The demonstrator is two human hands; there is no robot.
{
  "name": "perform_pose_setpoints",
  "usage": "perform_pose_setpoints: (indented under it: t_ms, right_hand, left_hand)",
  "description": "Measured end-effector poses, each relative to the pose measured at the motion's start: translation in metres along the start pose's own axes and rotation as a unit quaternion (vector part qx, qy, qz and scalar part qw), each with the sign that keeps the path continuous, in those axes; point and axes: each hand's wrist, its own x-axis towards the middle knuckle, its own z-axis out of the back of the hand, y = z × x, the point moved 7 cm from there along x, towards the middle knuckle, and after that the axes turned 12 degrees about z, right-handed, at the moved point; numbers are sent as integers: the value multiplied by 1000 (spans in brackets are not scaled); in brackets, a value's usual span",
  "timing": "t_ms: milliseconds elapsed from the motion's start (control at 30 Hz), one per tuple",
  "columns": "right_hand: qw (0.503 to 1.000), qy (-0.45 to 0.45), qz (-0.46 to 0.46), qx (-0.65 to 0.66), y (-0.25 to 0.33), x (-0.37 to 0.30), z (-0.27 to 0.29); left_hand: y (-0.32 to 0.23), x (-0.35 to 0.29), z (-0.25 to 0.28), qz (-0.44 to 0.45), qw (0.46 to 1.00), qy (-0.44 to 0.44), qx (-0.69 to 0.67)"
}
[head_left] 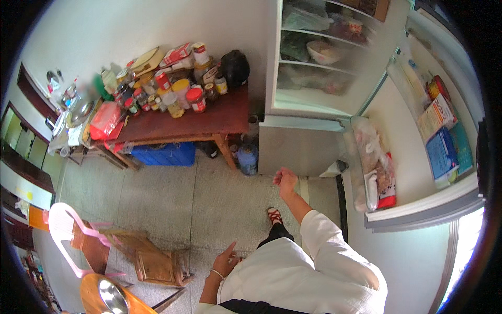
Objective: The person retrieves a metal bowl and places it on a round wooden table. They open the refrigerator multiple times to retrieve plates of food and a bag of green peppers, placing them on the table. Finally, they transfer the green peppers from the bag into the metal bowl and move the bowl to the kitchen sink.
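Note:
My right hand (286,183) hangs in the air before the grey lower part of the fridge (293,149), touching nothing. Its fingers are loosely bent and somewhat apart, with nothing seen in them. Low by my side is my left hand (225,262), fingers apart and empty, a bracelet on its wrist. The fridge's upper compartment stands wide open. On its shelves are a white bowl (323,53) and several plastic bags (306,18). The door (405,136), swung out to the right, carries bagged food (368,146), a blue box (443,152) and a white-and-orange box (435,116).
A dark red table (183,123) at the far left is crowded with jars and packages. Beneath it sits a blue crate (164,154), and a blue water bottle (248,159) stands by its leg. Wooden chair (157,267), pink chair (63,217) and metal bowl (113,296) are near left.

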Motion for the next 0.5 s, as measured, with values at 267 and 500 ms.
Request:
perform_pose_setpoints:
  t_ms: [267, 500]
  right_hand:
    - [964, -9, 230, 130, 203, 142, -107]
    - [923, 33, 309, 226, 322, 218, -166]
  left_hand:
    - [-79, 77, -1, 14, 999, -14, -43]
    - [-149, 144, -17, -1, 999, 12, -40]
